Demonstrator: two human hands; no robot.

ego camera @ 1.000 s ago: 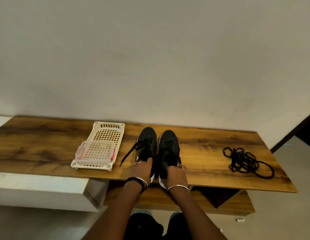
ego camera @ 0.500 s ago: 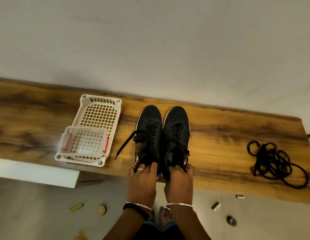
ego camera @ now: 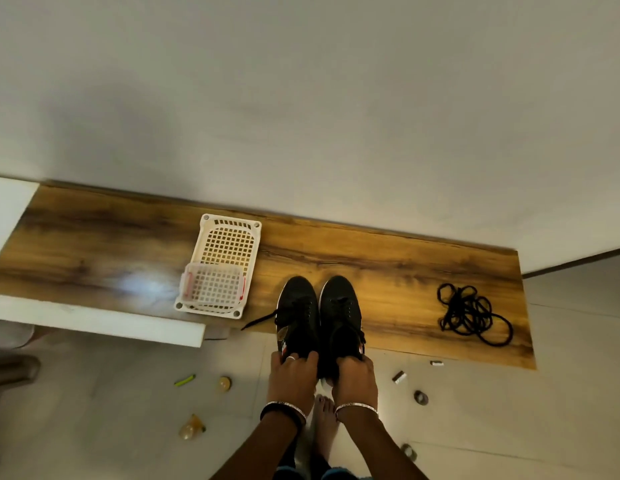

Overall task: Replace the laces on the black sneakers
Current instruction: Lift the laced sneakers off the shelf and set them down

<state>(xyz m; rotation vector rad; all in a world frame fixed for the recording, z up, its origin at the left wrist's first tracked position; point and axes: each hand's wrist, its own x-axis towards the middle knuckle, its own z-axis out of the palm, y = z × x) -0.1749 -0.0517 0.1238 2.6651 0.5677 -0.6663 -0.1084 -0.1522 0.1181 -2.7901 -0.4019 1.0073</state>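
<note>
Two black sneakers stand side by side on the wooden table (ego camera: 388, 268), toes to the wall, heels jutting past the front edge. My left hand (ego camera: 292, 377) grips the heel of the left sneaker (ego camera: 297, 317). My right hand (ego camera: 353, 379) grips the heel of the right sneaker (ego camera: 340, 313). A loose black lace end (ego camera: 258, 322) trails left from the left sneaker. A tangled pile of black laces (ego camera: 469, 315) lies on the table to the right, well apart from both hands.
A white plastic basket (ego camera: 229, 244) with a smaller clear basket (ego camera: 211, 287) in it sits left of the sneakers. Small objects lie scattered on the tiled floor (ego camera: 128, 410) below the table edge. A wall rises right behind the table.
The view has tilted down and pulled back. Both hands have drawn the sneakers toward the front edge, so their heels now overhang it. The grips are unchanged.
</note>
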